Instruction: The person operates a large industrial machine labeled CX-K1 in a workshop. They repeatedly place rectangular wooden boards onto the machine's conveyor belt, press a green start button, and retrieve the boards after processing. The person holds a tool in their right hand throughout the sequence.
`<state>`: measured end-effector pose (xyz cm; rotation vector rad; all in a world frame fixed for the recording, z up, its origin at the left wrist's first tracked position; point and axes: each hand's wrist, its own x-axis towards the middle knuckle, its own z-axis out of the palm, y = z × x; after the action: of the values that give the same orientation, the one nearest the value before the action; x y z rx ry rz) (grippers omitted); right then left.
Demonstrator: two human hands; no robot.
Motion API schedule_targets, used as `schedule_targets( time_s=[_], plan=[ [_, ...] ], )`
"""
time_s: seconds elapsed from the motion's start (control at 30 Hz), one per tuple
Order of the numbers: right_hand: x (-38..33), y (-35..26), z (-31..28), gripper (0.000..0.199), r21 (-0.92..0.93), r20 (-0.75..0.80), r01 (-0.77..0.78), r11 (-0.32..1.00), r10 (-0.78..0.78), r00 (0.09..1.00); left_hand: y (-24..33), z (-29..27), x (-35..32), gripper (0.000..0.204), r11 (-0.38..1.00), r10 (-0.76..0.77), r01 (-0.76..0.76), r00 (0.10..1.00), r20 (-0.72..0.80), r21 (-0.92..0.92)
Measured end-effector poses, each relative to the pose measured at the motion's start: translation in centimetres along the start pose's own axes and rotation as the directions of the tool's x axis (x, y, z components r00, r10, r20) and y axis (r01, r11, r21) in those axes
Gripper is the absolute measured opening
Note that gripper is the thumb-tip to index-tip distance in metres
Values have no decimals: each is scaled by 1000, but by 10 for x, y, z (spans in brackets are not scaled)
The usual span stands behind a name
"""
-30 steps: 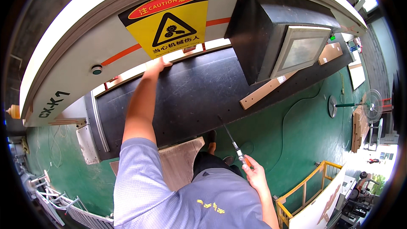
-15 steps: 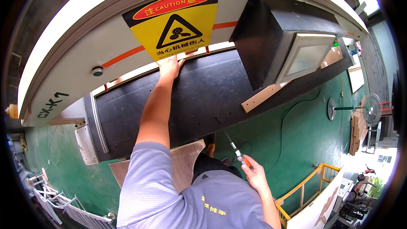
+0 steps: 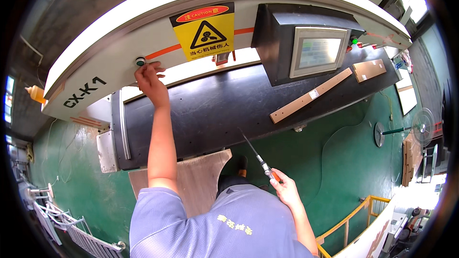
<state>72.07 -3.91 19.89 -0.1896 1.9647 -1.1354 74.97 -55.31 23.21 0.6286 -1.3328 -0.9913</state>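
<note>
My left hand point(image 3: 152, 83) is raised to the front panel of a large white machine point(image 3: 114, 33). Its fingers are apart and hold nothing, with the fingertips at or touching a round green push button point(image 3: 140, 61); exact contact is hard to make out. In my right hand point(image 3: 287, 190) is an air blow gun point(image 3: 262, 163) with an orange grip, a silver body and a long thin nozzle. That nozzle points up and left over the front edge of the machine's black table point(image 3: 205, 110).
A control box with a screen point(image 3: 318, 50) hangs over the table. Near it lie a long wooden strip point(image 3: 311, 96) and a short wooden board point(image 3: 369, 70). A brown board point(image 3: 191, 177) stands before me. A pedestal fan point(image 3: 423, 126) and yellow frame point(image 3: 346, 222) are at right.
My left hand has moved left from the slot below the warning sign to the green button. The right hand still grips the blow gun. My view has shifted, showing more of the screen.
</note>
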Motion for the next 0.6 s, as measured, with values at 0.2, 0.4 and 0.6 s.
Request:
schedule_targets(
  time_s=[0.2,0.4,0.6],
  plan=[
    [-11,14,-3,50,31,2,15,999,-15,1000,6,-23,21,28,972,-199,203,979,44,-116],
    [-19,29,-8,49,60,-54,86,995,-83,995,-3,-36,35,28,878,-424,430,903,74,-209],
    [-27,30,-13,49,51,-49,45,998,-43,998,1,-47,43,27,709,-602,621,780,172,-334]
  ],
)
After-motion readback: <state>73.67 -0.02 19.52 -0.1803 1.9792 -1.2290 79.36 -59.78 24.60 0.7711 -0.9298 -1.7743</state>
